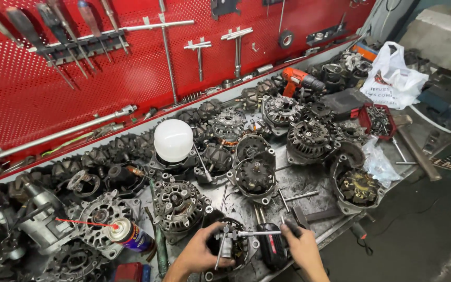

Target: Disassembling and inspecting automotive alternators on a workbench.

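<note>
Left hand point(197, 254): down at the bottom edge of the view, fingers wrapped around the round alternator part point(230, 245) and the puller's body, holding it on the surface point(298, 183).
Right hand point(301, 246): just beside it, fingers closed on the end of the T-handle bar point(259, 233) that runs across the top of the puller point(224, 241).
Puller: sits on the centre of the alternator part, between the two hands, its thin legs hanging down over the dark housing.
Nearby: a spray can point(129, 235) with a red straw lies to the left, a black-and-red tool point(271, 245) rests between the hands.
Behind: alternators crowd the surface, a white globe lamp point(173, 140) stands among them, an orange drill point(299, 79) lies near the red pegboard point(131, 68) hung with tools.
</note>
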